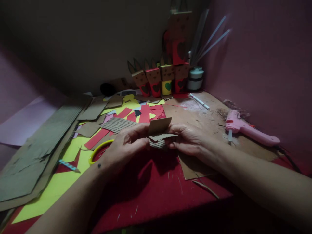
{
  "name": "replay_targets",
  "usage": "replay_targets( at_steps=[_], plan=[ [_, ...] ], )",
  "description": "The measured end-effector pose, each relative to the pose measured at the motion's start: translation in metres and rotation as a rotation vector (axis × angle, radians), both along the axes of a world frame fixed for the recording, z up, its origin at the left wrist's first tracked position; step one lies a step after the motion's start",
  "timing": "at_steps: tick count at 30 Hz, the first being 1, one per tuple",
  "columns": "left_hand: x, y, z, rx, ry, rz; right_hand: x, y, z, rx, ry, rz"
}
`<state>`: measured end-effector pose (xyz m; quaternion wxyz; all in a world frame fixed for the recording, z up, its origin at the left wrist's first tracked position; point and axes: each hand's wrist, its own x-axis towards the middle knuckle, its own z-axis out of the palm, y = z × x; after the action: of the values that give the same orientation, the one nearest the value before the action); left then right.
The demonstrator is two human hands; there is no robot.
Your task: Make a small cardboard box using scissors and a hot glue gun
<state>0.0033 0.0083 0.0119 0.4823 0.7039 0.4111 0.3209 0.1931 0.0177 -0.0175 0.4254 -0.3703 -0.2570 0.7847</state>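
Note:
Both of my hands meet over the red surface at the middle and hold a small piece of brown corrugated cardboard (159,130). My left hand (126,144) pinches its left side. My right hand (188,139) grips its right side. A smooth flap stands up at the top and ribbed strips hang below it. A yellow-rimmed round object (96,152) lies just left of my left wrist, partly hidden by it.
Large cardboard sheets (36,152) lie at the left over yellow paper (57,183). Red, yellow and brown scraps (143,112) cover the middle. Cardboard animal figures (158,76) stand at the back. A pink glue gun (246,128) lies at the right; a pencil (68,165) at the left.

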Motion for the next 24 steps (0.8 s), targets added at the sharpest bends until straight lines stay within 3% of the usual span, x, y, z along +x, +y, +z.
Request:
replay_targets(
  at_steps=[2,7,11,19,24],
  plan=[
    [0.002,-0.002,-0.001,0.020,0.042,-0.001,0.000,0.000,0.001,0.000,0.012,0.005],
    [0.009,-0.005,-0.007,0.192,0.115,0.188,0.001,-0.001,0.003,0.045,0.039,0.044],
    [0.010,-0.002,-0.007,0.121,0.045,0.278,0.001,-0.009,0.004,0.295,-0.007,0.040],
    [0.010,-0.004,-0.003,0.046,0.021,0.184,-0.001,-0.020,0.008,0.525,-0.337,-0.165],
    [0.010,-0.005,-0.003,0.024,-0.026,0.234,-0.002,-0.022,0.008,0.442,-0.285,-0.148]
  ],
)
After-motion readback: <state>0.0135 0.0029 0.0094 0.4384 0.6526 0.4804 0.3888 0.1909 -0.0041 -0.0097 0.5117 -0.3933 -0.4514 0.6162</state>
